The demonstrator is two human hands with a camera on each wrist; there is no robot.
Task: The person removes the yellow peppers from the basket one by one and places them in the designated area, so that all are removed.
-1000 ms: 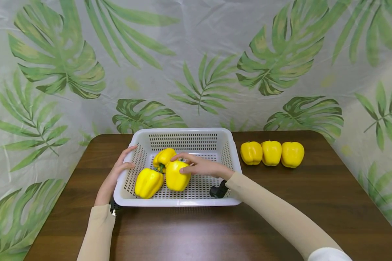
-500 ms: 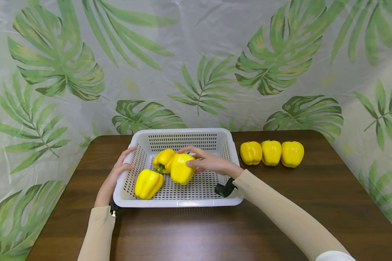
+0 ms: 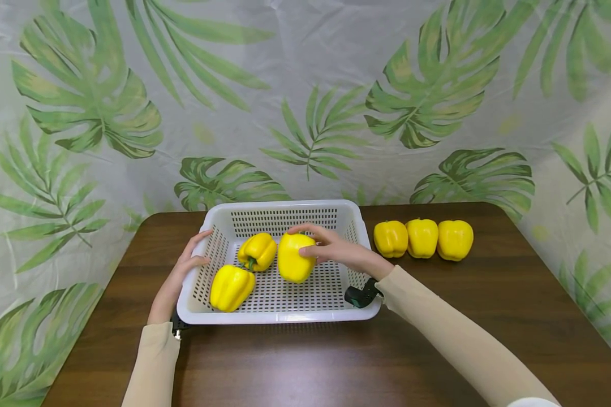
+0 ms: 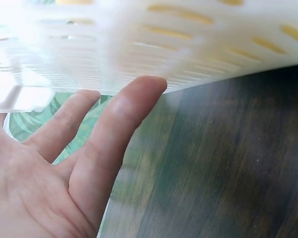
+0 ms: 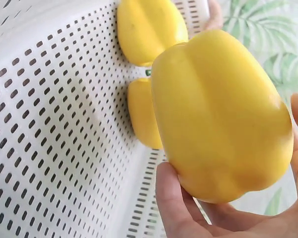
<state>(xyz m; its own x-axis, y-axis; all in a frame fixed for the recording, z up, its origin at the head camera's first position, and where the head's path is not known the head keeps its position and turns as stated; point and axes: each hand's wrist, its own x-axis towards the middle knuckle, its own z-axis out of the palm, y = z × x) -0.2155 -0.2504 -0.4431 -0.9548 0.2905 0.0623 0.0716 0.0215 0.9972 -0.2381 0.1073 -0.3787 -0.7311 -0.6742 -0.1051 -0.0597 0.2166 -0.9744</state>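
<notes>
My right hand (image 3: 336, 249) holds a yellow bell pepper (image 3: 294, 260) inside the white slotted basket (image 3: 280, 317). Seen from the right wrist, its fingers and thumb curl round the lower end of the pepper (image 5: 221, 116), which hangs above the basket floor. Two more yellow bell peppers lie in the basket's left half: one near the front (image 3: 231, 288), one behind it (image 3: 257, 251) with its green stem forward. My left hand (image 3: 180, 271) rests at the basket's left side, fingers extended. In the left wrist view the thumb (image 4: 124, 124) lies straight against the basket wall.
Three yellow bell peppers (image 3: 422, 238) stand in a row on the dark wooden table (image 3: 438, 305), right of the basket. A leaf-patterned cloth (image 3: 315, 113) hangs behind the table. A black wrist device (image 3: 362, 293) overlaps the basket's front right corner.
The right hand has carried its pepper rightward and slightly back, away from the two other peppers in the basket. The left hand has stayed at the basket's left side.
</notes>
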